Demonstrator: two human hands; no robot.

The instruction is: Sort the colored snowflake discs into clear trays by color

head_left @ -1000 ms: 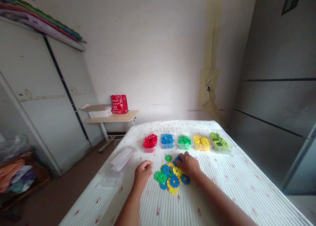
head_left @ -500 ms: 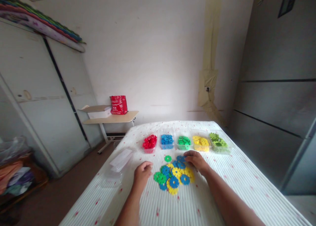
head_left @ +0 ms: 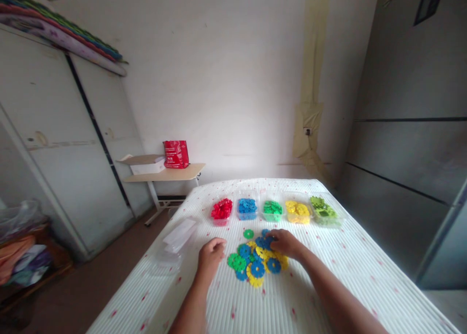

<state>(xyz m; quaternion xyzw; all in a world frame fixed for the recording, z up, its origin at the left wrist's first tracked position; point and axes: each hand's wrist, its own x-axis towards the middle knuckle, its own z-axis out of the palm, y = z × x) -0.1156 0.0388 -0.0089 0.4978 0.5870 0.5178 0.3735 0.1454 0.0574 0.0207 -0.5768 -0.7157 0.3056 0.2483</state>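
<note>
A loose pile of notched plastic discs lies before me, with blue discs [head_left: 257, 269], yellow discs [head_left: 254, 279] and green discs [head_left: 239, 263] overlapping. My right hand [head_left: 286, 243] reaches over the pile's far right side, its fingertips closed on a blue disc [head_left: 269, 242] there; part of that disc is hidden under the fingers. Left of the pile, apart from it, my left hand [head_left: 211, 253] rests on the cloth with fingers curled together and no disc showing in them. One green disc [head_left: 248, 233] lies alone just beyond the pile.
Behind the pile stand clear tubs of red pieces [head_left: 222, 210], blue pieces [head_left: 247, 207], green pieces [head_left: 273, 209], yellow pieces [head_left: 297, 210] and light green pieces [head_left: 322, 209]. Clear plastic lids [head_left: 178, 236] lie at the left on the striped tablecloth [head_left: 277, 309].
My right hand has moved slightly left over the blue discs at the pile's far side, and a blue disc there has shifted. My left hand has stayed in place.
</note>
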